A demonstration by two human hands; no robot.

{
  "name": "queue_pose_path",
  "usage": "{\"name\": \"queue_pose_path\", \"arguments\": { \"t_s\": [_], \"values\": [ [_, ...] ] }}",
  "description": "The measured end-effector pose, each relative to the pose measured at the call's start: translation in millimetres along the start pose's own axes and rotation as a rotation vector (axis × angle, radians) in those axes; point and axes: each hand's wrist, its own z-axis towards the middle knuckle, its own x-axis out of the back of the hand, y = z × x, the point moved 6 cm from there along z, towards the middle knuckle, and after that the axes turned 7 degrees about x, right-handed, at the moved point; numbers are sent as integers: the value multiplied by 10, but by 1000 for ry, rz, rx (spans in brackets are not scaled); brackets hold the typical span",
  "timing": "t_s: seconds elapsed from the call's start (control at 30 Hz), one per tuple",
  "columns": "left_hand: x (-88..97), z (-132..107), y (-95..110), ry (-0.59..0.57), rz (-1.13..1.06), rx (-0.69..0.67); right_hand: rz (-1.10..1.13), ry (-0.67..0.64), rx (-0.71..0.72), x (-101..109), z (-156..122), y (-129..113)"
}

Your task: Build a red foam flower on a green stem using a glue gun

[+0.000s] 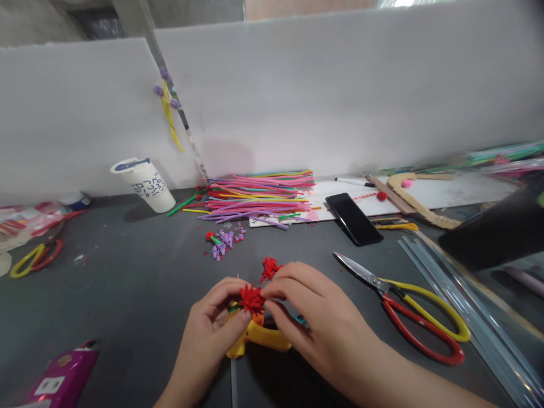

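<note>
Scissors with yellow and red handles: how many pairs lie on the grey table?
2. One pair lies beside the right hand; the other near the left edge, blades unclear. Others may be hidden.

Scissors (381, 286) near a black phone (353, 218), coloured strips (259, 198) (a loose heap) beside a tilted white cup (147, 186)
</note>
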Motion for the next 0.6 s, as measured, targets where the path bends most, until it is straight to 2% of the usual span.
{"name": "queue_pose_path", "arguments": {
  "t_s": [0.13, 0.6],
  "values": [
    [-3, -6, 5, -11, 5, -16, 4, 50, -33, 48, 14, 17],
    [-38, -7, 31, -26, 48, -20, -39, -75, 77, -34, 31, -45]
  ]
}}
